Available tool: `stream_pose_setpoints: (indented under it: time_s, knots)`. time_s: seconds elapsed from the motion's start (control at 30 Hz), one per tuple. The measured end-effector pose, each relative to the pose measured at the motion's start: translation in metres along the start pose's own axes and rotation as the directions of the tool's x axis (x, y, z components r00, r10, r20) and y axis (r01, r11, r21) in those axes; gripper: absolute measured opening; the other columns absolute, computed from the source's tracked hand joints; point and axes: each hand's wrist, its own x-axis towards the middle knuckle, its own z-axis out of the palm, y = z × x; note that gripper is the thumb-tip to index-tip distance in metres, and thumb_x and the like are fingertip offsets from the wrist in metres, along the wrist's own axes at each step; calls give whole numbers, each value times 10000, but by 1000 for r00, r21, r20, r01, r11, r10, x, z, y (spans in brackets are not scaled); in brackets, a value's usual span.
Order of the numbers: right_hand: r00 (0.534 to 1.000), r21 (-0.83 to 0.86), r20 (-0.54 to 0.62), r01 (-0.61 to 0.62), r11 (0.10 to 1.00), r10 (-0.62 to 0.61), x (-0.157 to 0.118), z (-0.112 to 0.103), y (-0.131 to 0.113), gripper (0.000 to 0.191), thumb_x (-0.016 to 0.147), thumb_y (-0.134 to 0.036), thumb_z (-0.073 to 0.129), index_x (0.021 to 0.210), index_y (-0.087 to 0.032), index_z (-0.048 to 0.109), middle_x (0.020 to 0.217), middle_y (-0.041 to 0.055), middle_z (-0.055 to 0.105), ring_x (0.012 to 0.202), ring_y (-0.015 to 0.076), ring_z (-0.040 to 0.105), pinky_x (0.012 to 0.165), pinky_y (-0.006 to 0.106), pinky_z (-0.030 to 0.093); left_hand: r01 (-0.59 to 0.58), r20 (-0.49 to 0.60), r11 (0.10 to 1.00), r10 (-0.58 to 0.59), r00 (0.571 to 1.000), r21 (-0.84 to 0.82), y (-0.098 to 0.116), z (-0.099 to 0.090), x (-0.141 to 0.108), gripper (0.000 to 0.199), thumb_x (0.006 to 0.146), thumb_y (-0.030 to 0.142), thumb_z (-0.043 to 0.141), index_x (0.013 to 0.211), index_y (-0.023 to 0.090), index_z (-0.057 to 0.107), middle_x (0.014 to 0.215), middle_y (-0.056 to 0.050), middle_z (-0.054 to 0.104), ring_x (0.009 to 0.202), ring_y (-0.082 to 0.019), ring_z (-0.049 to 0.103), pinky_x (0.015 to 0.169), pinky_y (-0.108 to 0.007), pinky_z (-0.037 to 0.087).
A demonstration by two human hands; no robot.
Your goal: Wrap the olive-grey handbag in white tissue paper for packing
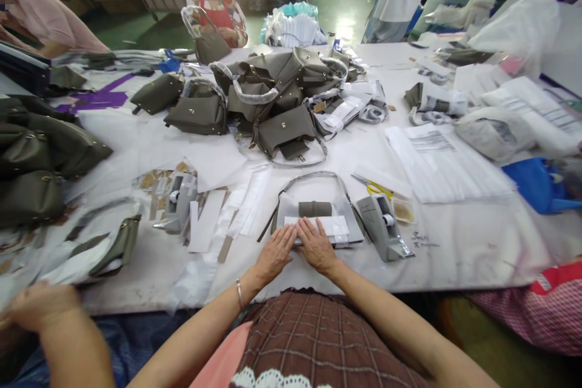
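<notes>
While both palms lie this low over the handbag (357, 232), in the lower centre of the frame, we do best with light, even pressure, smoothing the white sheet (339, 225) outward so that no crease forms. Our left hand (275, 250) and right hand (318, 248) are spread flat with nothing gripped, fingers on the sheet, side by side. The sheet reaches further right than our fingers, so that end probably wants a pass too — gently, as the thin wrap could ruck up. The wrapped handle (313, 176) arches behind and is best left unpulled.

Just right of the bag stands a tape dispenser (381, 227), with scissors (373, 187) behind it; we would mind our elbow there. A second dispenser (179, 197) stands to the left, and more bags (284, 127) heap up at upper centre.

Our fingers hide part of the sheet and the bag's near edge — we cannot tell whether tape holds either. At lower left, a co-worker's hand (43, 309) is blurred, its arm cut off by the frame.
</notes>
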Motion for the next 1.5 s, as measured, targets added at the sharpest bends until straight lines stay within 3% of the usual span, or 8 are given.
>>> stream_pose_setpoints:
  time_s: [0.2, 0.43, 0.57, 0.7, 0.87, 1.17, 1.37, 1.5]
  knots:
    - [1000, -18, 17, 9, 1000, -8, 3, 1, -1, 715, 867, -439, 645, 1451, -106, 404, 1477, 170, 445, 1415, 301, 332, 1186, 559, 168, -17, -66, 999, 20, 998, 46, -7, 22, -4, 608, 931, 99, 405, 1518, 101, 243, 1514, -176, 378, 1433, -254, 324, 1154, -448, 349]
    - [1000, -50, -7, 9, 999, -10, 2, 7, 3, 561, 914, -291, 572, 1427, -108, 438, 1460, 164, 469, 1404, 281, 357, 1186, 547, 181, -48, -224, 994, 23, 974, -103, -19, 4, 10, 402, 965, 122, 415, 1354, 141, 518, 1340, -130, 585, 1256, -212, 542, 1007, -372, 489]
    - [1000, -57, -19, 19, 998, -20, 1, 6, 3, 506, 937, -220, 483, 1430, -110, 442, 1457, 167, 471, 1407, 272, 352, 1183, 548, 190, 20, -181, 986, -50, 982, -163, -17, 1, 15, 382, 948, 105, 425, 1292, 174, 575, 1254, -124, 632, 1189, -208, 583, 931, -366, 519]
    - [998, -90, -55, 20, 996, -25, 0, 8, 2, 472, 945, -172, 416, 1410, -109, 468, 1457, 158, 473, 1403, 268, 358, 1176, 547, 209, -37, -118, 999, 36, 992, -9, -10, 9, 12, 442, 924, 71, 390, 1339, 129, 532, 1313, -164, 588, 1258, -253, 534, 1007, -430, 478]
    - [998, -104, -62, 22, 994, -29, 1, 11, 2, 450, 954, -185, 399, 1391, -134, 494, 1446, 139, 492, 1396, 257, 370, 1172, 537, 234, 4, -52, 979, 7, 999, 204, 4, 16, 9, 496, 898, 46, 339, 1362, 110, 504, 1375, -196, 530, 1334, -323, 459, 1034, -541, 442]
    - [997, -137, -76, 18, 990, -29, 4, 14, 4, 401, 983, -227, 391, 1346, -137, 534, 1422, 126, 521, 1374, 254, 395, 1167, 523, 246, -26, 4, 967, 25, 1000, 252, 4, 17, 25, 368, 925, 79, 374, 1242, 95, 558, 1297, -218, 567, 1244, -372, 530, 910, -537, 503]
    - [999, -82, -49, -1, 997, -3, 11, -1, 7, 426, 934, -283, 513, 1333, -138, 536, 1369, 135, 563, 1313, 272, 460, 1151, 501, 253, -42, 23, 998, 40, 999, 50, -8, -11, 37, 341, 914, 95, 391, 1224, 80, 533, 1142, -183, 617, 1090, -293, 600, 817, -401, 545]
    - [1000, -53, -25, 3, 999, -4, 19, -31, 11, 799, 789, -449, 716, 1449, -133, 394, 1380, 152, 537, 1313, 317, 430, 1167, 513, 199, -35, 65, 995, 41, 997, -97, -19, -46, 50, 401, 825, 98, 471, 1224, 94, 508, 1087, -149, 620, 1002, -261, 604, 821, -367, 542]
